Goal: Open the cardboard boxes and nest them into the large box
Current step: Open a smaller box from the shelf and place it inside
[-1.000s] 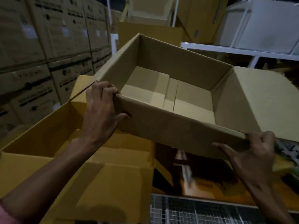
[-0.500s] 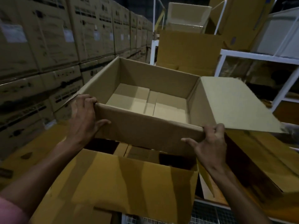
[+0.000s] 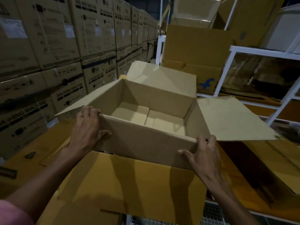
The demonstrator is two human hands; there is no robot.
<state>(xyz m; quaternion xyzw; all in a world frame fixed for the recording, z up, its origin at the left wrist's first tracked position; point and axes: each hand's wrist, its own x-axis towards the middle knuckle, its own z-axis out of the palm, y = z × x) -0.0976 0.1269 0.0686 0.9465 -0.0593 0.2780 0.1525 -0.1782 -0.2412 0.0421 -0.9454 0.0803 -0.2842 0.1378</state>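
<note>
Both arms extended forward; left hand (image 3: 86, 127) clamped, fingers curled, thumb splayed; right hand (image 3: 203, 155) likewise.

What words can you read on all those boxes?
"LG" on a stacked carton at the top of the wall.
"LG" on a lower carton.
"WASHING MACHINE", partly blurred, on the cartons at left.
A blue bird-like logo, no words, on the shelf box.
White stickers: too blurred to read.
</note>
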